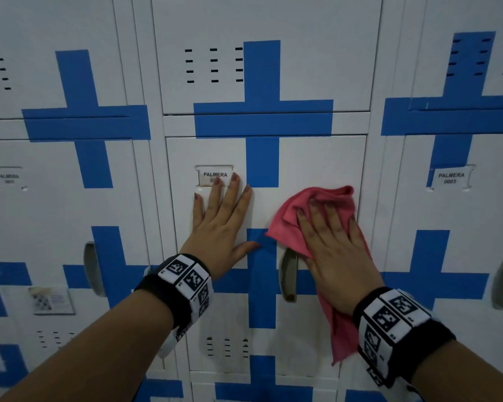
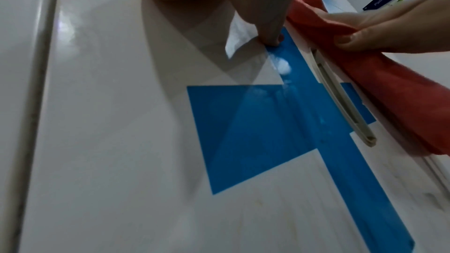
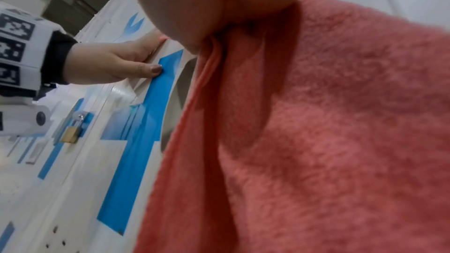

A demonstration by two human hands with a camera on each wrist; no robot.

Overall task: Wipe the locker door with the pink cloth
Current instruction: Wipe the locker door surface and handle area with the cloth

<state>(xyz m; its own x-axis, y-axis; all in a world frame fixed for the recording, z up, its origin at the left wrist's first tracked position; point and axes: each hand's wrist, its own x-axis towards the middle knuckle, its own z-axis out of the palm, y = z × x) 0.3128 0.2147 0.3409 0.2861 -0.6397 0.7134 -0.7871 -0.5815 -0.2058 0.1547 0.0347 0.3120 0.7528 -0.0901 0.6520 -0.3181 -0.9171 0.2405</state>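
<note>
A person stands before a bank of white lockers crossed with blue tape, one brass padlock (image 3: 70, 134) hanging on a neighbouring unit at far left. The left hand (image 1: 219, 227) lies flat and spread on the middle locker door (image 1: 317, 163), fingers straight, the fingertips (image 1: 235, 177) reaching the "PALMERA" name label (image 1: 214, 176) and the thumb touching the blue tape cross (image 1: 262, 274); it grips nothing and appears to brace the door. Just to its right sits the recessed door handle (image 1: 288, 274), partly draped by the pink cloth (image 1: 291, 216). The right hand (image 1: 334, 245) presses that cloth flat against the door's right side near the edge, fingers extended over it rather than curled around it, while a loose tail hangs down below the wrist. The wiping looks to be under way, with the cloth at mid-height on the right; the left half, the top and the vented lower part would remain to be covered, though the pictures show no visible dirt or wet streaks to judge by.
</note>
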